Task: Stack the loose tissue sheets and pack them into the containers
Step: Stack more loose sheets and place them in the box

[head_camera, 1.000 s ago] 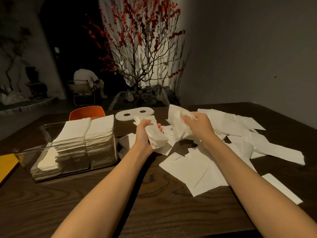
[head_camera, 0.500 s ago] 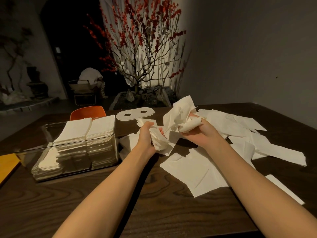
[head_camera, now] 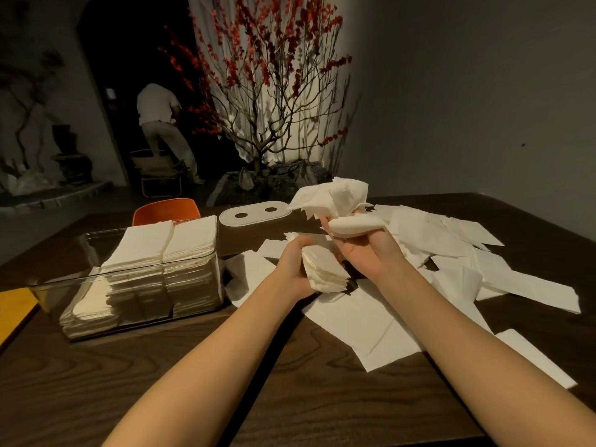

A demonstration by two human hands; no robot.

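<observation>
My left hand (head_camera: 292,269) grips a small stack of white tissue sheets (head_camera: 325,272) above the dark wooden table (head_camera: 161,382). Just right of it, my right hand (head_camera: 367,250) is turned palm up and holds a crumpled bunch of tissues (head_camera: 335,204) lifted off the table. Loose tissue sheets (head_camera: 451,253) lie scattered over the right half of the table. At the left stands a clear plastic container (head_camera: 135,275) holding two tall piles of stacked tissues (head_camera: 167,243).
A white oval lid with two holes (head_camera: 254,214) lies behind the hands. An orange chair back (head_camera: 166,209) shows at the far edge, a yellow object (head_camera: 14,308) at the left edge. A red-flowered tree (head_camera: 267,91) and a person (head_camera: 161,130) are behind.
My right hand picked up a bunch of tissues from the pile, raised it and turned palm up. My left hand kept its stack and shifted slightly. The person in the background stood up.
</observation>
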